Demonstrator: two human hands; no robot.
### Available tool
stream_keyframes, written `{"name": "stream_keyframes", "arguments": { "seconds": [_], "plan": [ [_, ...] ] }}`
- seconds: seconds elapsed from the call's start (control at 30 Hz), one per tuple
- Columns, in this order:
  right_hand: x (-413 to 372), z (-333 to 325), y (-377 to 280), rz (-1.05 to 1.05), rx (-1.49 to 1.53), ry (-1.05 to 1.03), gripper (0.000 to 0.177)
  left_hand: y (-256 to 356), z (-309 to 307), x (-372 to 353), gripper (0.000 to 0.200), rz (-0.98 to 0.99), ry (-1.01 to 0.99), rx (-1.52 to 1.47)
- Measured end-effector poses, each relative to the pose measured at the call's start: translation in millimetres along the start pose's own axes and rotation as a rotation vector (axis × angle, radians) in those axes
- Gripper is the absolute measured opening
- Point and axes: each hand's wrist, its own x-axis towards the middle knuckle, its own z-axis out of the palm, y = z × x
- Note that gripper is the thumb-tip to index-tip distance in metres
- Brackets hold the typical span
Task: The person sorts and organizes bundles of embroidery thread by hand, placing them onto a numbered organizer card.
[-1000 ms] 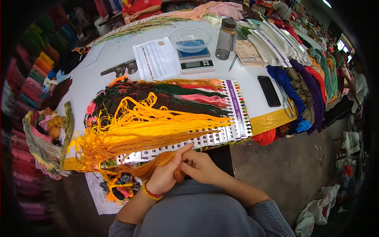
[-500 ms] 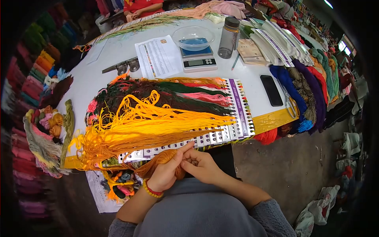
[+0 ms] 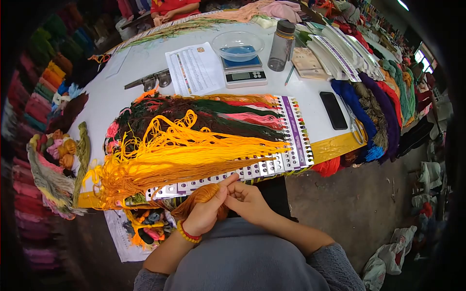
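A skein of orange-brown thread [image 3: 194,201] is gripped in my left hand [image 3: 206,213], below the table's front edge. My right hand [image 3: 250,202] meets it there, fingertips pinched together against the left fingers; whatever they pinch is too small to make out. Just beyond both hands lie perforated white cards [image 3: 233,175] with rows of holes. Yellow and golden-brown threads [image 3: 194,148] run leftward from the cards into a loose pile. Farther back, dark green, pink, red and dark brown threads [image 3: 242,119] hang from the same kind of card.
Toward the back are a digital scale [image 3: 245,76] with a clear bowl [image 3: 238,47], a printed sheet [image 3: 194,70] and a bottle [image 3: 281,46]. On the right lie a phone [image 3: 333,110], scissors [image 3: 358,131] and thick skeins [image 3: 388,114]. A person in red [image 3: 175,9] sits across the table.
My hands stay almost in place, and the fingers of the right hand have shifted slightly. The orange-brown skein has moved a little in my left hand.
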Motion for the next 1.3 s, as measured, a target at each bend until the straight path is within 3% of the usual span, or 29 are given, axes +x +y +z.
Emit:
{"name": "stream_keyframes", "arguments": {
  "seconds": [0.1, 0.4, 0.53, 0.6, 0.87, 1.03, 1.1, 1.13, 1.2, 1.23, 1.3],
  "plan": [
    [-1.7, -1.6, -9.9, 0.034, 0.002, -0.003, 0.008, -0.6, -1.6, -0.3, 0.046, 0.051, 0.029, 0.056],
    [-1.7, -5.9, -4.9, 0.163, 0.303, 0.028, 0.006, 0.8, -17.9, -6.1, 0.054, -0.092, -0.033, -0.107],
    [-1.9, -7.0, -4.1, 0.175, 0.213, -0.038, 0.007, 3.2, -16.1, -6.4, 0.055, -0.056, -0.023, -0.110],
    [-1.6, -2.6, -10.1, 0.114, -0.017, -0.016, 0.009, 2.9, -15.5, -5.6, 0.055, -0.042, -0.041, -0.092],
    [1.8, 3.1, 1.2, 0.157, 0.151, 0.000, 0.013, -4.8, -12.1, -6.4, 0.046, 0.067, -0.049, 0.091],
    [1.2, -3.9, 4.0, 0.125, 0.081, 0.050, 0.009, 0.9, -10.1, -8.6, 0.047, 0.022, -0.003, -0.049],
    [-0.5, -5.3, -11.0, -0.556, -0.856, 0.169, 0.007, 0.7, -11.2, -9.4, 0.046, 0.015, 0.039, -0.088],
    [-0.4, -6.4, -11.8, -0.557, -0.858, 0.168, 0.007, 0.2, -15.2, -10.9, 0.042, 0.009, 0.039, -0.075],
    [-0.5, -8.9, -13.3, -0.522, -0.541, 0.105, 0.007, -0.4, -23.2, -15.5, 0.040, 0.004, 0.038, -0.062],
    [-0.6, -11.4, -15.0, -0.522, -0.543, 0.106, 0.007, -1.0, -27.7, -19.1, 0.033, 0.038, 0.070, -0.128],
    [0.1, -20.2, -21.7, -0.020, 0.548, -0.086, 0.009, 1.2, -41.9, -29.7, 0.033, 0.071, 0.098, -0.194]
  ]
}}
